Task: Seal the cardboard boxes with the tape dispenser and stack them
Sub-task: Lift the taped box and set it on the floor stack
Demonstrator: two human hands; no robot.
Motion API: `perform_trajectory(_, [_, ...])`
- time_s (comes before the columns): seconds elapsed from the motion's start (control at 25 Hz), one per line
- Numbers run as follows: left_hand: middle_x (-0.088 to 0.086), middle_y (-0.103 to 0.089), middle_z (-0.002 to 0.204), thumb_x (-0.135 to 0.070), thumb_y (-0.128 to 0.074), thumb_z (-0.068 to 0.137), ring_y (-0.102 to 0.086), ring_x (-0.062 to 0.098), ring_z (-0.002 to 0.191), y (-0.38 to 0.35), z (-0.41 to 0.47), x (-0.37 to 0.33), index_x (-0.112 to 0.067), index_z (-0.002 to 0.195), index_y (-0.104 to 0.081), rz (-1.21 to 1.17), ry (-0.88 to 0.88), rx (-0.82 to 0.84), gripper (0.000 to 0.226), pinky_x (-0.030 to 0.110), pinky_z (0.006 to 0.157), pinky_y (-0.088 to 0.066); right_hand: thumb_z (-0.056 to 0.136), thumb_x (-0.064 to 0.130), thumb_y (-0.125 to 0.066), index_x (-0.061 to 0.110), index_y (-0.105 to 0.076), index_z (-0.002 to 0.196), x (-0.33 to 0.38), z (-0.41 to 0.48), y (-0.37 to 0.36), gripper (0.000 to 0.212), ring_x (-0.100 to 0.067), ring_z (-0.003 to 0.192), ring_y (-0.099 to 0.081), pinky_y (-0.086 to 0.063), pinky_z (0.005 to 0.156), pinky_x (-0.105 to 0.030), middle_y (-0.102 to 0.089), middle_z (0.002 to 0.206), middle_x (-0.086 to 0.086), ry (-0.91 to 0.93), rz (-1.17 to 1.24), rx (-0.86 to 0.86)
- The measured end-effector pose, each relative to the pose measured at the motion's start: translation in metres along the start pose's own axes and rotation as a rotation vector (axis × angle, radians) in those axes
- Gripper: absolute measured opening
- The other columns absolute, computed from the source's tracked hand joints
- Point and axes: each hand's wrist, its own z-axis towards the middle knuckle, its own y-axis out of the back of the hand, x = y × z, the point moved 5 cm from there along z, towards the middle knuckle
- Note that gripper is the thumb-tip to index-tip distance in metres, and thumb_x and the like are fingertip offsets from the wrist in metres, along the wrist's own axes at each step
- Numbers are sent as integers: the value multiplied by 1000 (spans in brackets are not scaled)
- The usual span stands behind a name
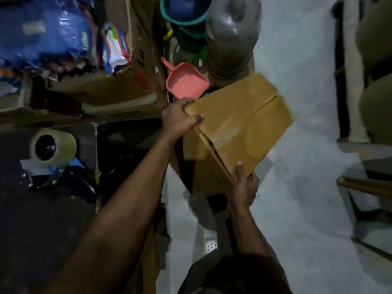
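A brown cardboard box (239,124) hangs tilted above the pale floor, its top flaps closed and clear tape running along the centre seam. My left hand (179,117) grips its far left corner, fingers curled over the edge. My right hand (245,183) holds the near right corner from below, thumb up against the side. The tape dispenser (53,149), with a large roll of clear tape, lies on a dark surface at the left, away from both hands.
Open cartons with blue packets (48,30) fill the upper left. A pink dustpan (186,81), green buckets (186,13) and a grey sack (231,37) stand behind the box. Wooden furniture (364,183) lines the right edge. Pale floor (307,102) lies between.
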Motion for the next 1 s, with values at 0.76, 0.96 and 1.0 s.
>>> perform_trajectory(0.76, [-5,-70,101,-27,-78,80,-64,12,98,271,-495,-7,-25,91,-70,-747,-241,-1175,14,33,83,-51,76,54,-62,34,-61,132,84,-347,124,60,-16,118,-48,-42,97,-35,-52,128,-3,859,186,578])
perform_trajectory(0.96, [-8,-72,98,-18,-78,81,-66,13,103,324,-577,13,-18,90,-74,-742,-287,-1460,11,31,86,-53,76,51,-65,14,-66,128,77,-405,65,64,-21,107,-58,-44,87,-36,-65,109,1,921,240,888])
perform_trajectory(1.0, [-7,-73,98,-15,-78,81,-66,12,104,331,-591,20,-17,89,-73,-717,-285,-1516,10,29,87,-53,76,47,-66,13,-67,127,70,-417,51,61,-17,103,-60,-44,87,-36,-67,103,10,911,235,954])
